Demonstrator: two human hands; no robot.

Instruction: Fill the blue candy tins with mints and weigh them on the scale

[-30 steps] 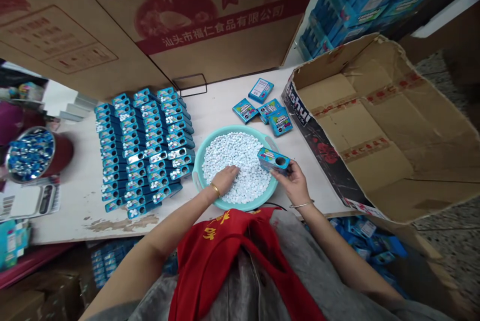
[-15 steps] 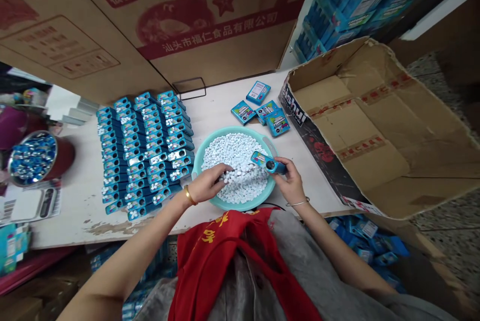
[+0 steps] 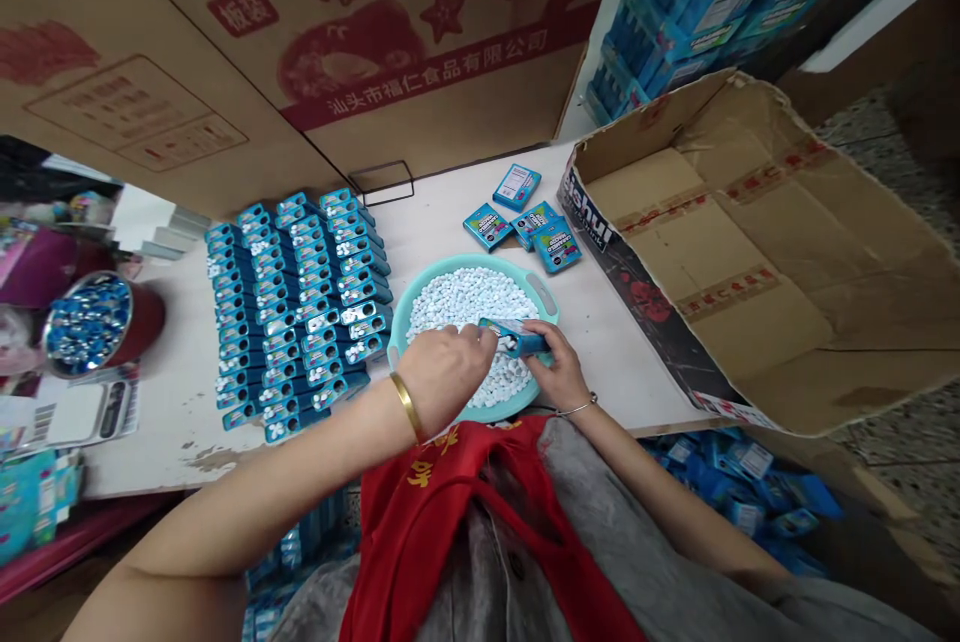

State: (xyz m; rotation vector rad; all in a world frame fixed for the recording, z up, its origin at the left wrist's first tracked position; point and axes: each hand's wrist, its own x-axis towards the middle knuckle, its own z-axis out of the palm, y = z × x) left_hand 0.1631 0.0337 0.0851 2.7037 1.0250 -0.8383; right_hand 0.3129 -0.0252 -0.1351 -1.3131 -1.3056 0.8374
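Observation:
In my right hand (image 3: 559, 370) is a small blue candy box (image 3: 517, 336), tilted over the mint-green basin (image 3: 400, 317). White candies show at the box's near face. My left hand (image 3: 446, 367) is closed, its back toward me, and its fingertips meet the left end of that box. What those fingers hold is hidden beneath the hand. Loose white candies (image 3: 465, 294) fill the basin under both hands. To the left, rows of upright blue candy boxes (image 3: 300, 307) have round openings on top, with white candies showing on several.
Several closed blue boxes (image 3: 487, 226) lie behind the basin. An open cardboard tray (image 3: 742, 252) stands at the right, and large cartons (image 3: 420, 112) wall off the back. At the far left are a red bucket of blue-wrapped pieces (image 3: 139, 322) and a white scale (image 3: 79, 412).
My left hand has risen out of the candies and moved right to the box. My right hand has brought the box slightly left and turned it.

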